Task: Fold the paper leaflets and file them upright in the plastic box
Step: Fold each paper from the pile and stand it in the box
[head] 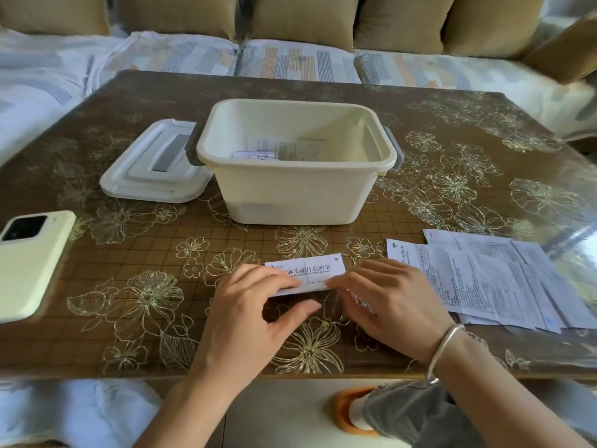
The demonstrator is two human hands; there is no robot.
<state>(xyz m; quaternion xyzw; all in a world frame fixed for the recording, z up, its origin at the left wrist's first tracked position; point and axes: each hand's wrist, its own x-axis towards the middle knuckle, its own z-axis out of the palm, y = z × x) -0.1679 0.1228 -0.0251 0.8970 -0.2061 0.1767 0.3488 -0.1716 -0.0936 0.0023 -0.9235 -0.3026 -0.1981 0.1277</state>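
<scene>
A folded white leaflet (307,273) with printed characters lies on the table near the front edge. My left hand (255,305) and my right hand (387,299) both pinch its near edge with their fingertips, the fingers partly covering it. Behind it stands the cream plastic box (290,195), open, with folded leaflets (281,150) inside against its far wall. To the right lies a stack of unfolded leaflets (491,279), spread flat.
The box's white lid (151,166) lies left of the box. A pale green phone (29,263) rests face down at the table's left edge. The table (129,286) has a brown flowered cover. A sofa with cushions (290,59) runs along the far side.
</scene>
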